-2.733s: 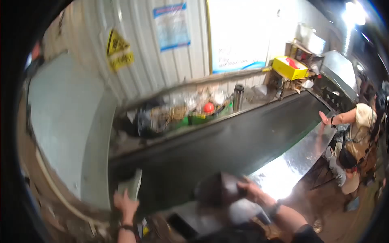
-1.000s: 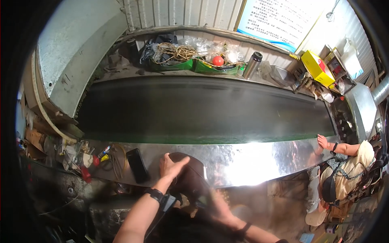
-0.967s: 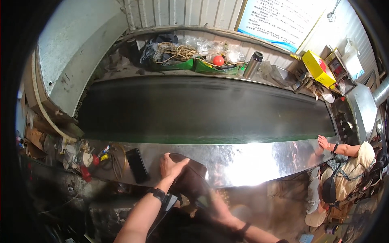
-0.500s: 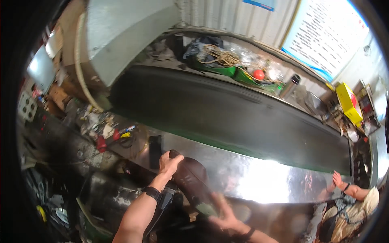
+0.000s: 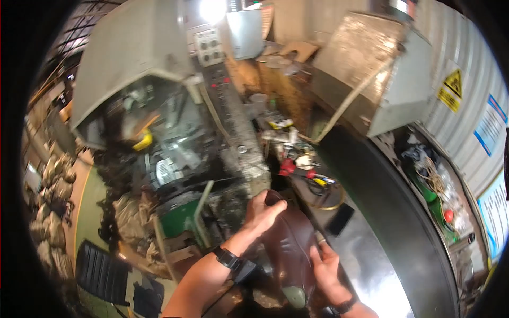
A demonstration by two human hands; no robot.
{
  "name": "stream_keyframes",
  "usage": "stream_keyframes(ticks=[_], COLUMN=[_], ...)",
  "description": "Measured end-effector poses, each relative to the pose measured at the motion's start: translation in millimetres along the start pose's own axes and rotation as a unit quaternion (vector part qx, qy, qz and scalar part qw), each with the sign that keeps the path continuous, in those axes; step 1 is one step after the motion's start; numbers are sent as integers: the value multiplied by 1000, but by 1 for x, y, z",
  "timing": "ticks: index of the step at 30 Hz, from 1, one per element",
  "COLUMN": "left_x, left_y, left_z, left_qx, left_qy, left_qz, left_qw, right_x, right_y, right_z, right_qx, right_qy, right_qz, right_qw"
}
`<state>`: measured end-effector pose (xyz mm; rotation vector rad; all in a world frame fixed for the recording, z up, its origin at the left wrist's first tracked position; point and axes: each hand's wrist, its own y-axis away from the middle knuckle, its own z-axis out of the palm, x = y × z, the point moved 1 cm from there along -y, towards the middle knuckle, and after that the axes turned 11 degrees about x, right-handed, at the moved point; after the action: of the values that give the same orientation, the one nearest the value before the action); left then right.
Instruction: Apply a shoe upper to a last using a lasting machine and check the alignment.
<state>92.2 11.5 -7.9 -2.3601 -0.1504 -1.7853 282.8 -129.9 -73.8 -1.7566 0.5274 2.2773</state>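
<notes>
A dark brown leather shoe upper [image 5: 290, 241] is held in front of me, with a pale green patch at its near end. My left hand [image 5: 261, 214] is closed round the narrow far end, its thumb laid across the top. Against the right side of the leather is my right hand [image 5: 326, 265], thumb and fingers closed along the edge; part of its grip is hidden. A black phone [image 5: 340, 219] lies flat on the shiny metal bench top [image 5: 371, 259], just beyond my right hand.
A dark conveyor belt [image 5: 392, 196] runs along the right. Small tools and scraps [image 5: 297, 153] clutter the far bench end. At left stands a hooded machine [image 5: 132, 63] with a dark, littered opening. A black chair [image 5: 103, 270] and stacked pale bundles [image 5: 53, 212] are on the floor.
My view has swung left, bringing the hooded machine and floor into sight; the other person at right is out of view. My right hand, blurred beside the shoe upper before, now rests against it.
</notes>
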Motion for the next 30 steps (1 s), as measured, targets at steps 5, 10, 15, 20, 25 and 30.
stream_keyframes(ticks=[5, 10, 15, 20, 25, 30], left_x=[-18, -29, -90, -86, -118, -120], left_y=[-9, 15, 51, 64, 27, -8], left_z=[-175, -287, -318, -313, -323, -324], left_qx=[190, 163, 226, 188, 261, 252], left_qy=[51, 329, 458, 541, 518, 497], left_qz=[-33, -133, -114, -149, -201, -244], left_qw=[980, 921, 852, 806, 789, 794], right_x=[9, 2, 23, 34, 45, 60], right_y=[29, 61, 76, 63, 48, 12], right_z=[138, 235, 305, 344, 378, 395], right_qx=[-92, -161, -167, -158, -140, -137], right_qy=[-3, -29, -58, -71, -111, -87], right_qz=[70, 144, 184, 188, 256, 275], right_qw=[993, 976, 967, 967, 950, 948])
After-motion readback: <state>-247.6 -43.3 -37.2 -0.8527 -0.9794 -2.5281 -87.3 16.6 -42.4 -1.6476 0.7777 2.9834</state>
